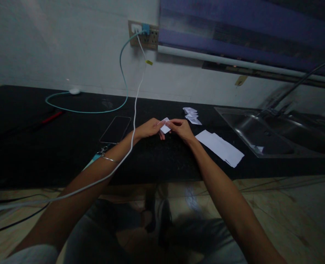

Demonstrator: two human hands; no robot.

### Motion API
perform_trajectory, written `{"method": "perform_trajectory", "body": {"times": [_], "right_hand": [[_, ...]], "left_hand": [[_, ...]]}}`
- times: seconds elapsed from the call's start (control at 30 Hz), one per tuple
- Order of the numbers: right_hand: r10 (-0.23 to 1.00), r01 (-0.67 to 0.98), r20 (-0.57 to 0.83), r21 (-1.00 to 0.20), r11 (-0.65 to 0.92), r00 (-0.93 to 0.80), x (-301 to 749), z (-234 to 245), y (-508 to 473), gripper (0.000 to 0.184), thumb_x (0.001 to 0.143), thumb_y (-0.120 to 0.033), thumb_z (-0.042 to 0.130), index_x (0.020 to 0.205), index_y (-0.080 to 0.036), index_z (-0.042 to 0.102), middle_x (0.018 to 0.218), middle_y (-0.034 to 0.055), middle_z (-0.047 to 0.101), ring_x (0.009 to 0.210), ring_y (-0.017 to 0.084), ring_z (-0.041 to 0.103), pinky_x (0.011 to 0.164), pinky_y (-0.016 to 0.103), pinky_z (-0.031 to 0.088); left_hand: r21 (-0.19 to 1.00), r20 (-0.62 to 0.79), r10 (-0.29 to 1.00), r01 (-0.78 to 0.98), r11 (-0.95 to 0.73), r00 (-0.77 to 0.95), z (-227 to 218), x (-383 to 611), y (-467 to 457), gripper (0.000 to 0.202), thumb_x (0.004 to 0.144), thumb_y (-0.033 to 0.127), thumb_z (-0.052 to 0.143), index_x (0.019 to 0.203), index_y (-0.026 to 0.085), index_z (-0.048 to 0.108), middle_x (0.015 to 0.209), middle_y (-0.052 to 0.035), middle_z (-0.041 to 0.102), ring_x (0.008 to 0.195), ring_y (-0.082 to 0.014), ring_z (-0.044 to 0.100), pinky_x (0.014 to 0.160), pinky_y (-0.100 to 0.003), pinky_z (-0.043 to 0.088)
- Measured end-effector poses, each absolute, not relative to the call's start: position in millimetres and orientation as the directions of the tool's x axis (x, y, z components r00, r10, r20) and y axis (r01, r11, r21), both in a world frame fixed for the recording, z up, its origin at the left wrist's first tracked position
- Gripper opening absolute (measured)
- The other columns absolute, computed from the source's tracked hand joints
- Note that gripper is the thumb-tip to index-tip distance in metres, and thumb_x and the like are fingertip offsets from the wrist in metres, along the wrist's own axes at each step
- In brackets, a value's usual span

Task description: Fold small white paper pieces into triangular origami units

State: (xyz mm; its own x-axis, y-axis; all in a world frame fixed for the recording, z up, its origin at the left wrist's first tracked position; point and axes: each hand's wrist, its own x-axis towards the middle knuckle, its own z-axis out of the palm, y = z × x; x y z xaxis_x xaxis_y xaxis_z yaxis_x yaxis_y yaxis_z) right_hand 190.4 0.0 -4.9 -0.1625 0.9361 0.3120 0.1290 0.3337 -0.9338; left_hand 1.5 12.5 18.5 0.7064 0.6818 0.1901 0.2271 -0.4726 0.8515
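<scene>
Both hands meet over the black countertop and pinch one small white piece of paper. My left hand grips its left side with closed fingers. My right hand holds its right edge between thumb and fingers. A strip of white paper sheets lies just right of my right wrist. A small heap of folded white paper pieces sits behind my right hand.
A dark phone lies left of my left hand. A white cable runs from the wall socket across my left forearm. A teal cable loops on the counter. A steel sink with a tap is at the right.
</scene>
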Motion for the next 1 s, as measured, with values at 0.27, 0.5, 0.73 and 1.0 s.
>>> {"method": "perform_trajectory", "body": {"times": [0.27,0.5,0.73,1.0], "right_hand": [[0.967,0.119,0.249,-0.960,0.253,-0.049,197,-6,3,0.036,0.067,-0.042,0.075,0.091,-0.016,0.069,0.065,0.0034,0.066,0.056,0.014,0.058,0.058,0.031,0.048],[0.953,0.139,0.301,-0.943,0.302,-0.026,201,-4,2,0.042,0.070,-0.044,0.072,0.105,-0.025,0.056,0.062,-0.0024,0.061,0.055,0.014,0.058,0.057,0.031,0.049],[0.941,0.149,0.324,-0.930,0.336,-0.100,196,2,-3,0.043,0.070,-0.046,0.071,0.104,-0.026,0.056,0.076,0.0000,0.064,0.068,0.016,0.062,0.065,0.033,0.052],[0.963,0.028,0.194,-0.979,0.202,-0.188,195,-6,-1,0.061,0.062,-0.038,0.079,0.116,-0.023,0.053,0.081,0.0032,0.069,0.071,0.019,0.066,0.068,0.035,0.054]], "left_hand": [[0.861,0.276,0.747,0.190,-0.471,0.605,17,2,17,0.037,0.091,0.041,0.048,0.094,0.009,0.068,0.074,-0.0098,0.071,0.063,-0.0137,0.065,0.063,-0.024,0.050],[0.908,0.349,0.795,0.031,-0.418,0.496,14,-6,24,0.052,0.066,0.024,0.076,0.115,0.016,0.060,0.101,-0.0093,0.069,0.091,-0.0207,0.066,0.078,-0.030,0.052],[0.919,0.303,0.833,0.090,-0.385,0.463,19,-11,20,0.028,0.069,0.026,0.072,0.095,0.014,0.071,0.088,-0.0095,0.072,0.085,-0.0195,0.066,0.075,-0.031,0.051],[0.942,0.272,0.849,0.057,-0.331,0.453,15,-8,21,0.033,0.068,0.023,0.070,0.099,0.013,0.067,0.085,-0.0093,0.070,0.074,-0.0172,0.065,0.059,-0.025,0.047]]}}
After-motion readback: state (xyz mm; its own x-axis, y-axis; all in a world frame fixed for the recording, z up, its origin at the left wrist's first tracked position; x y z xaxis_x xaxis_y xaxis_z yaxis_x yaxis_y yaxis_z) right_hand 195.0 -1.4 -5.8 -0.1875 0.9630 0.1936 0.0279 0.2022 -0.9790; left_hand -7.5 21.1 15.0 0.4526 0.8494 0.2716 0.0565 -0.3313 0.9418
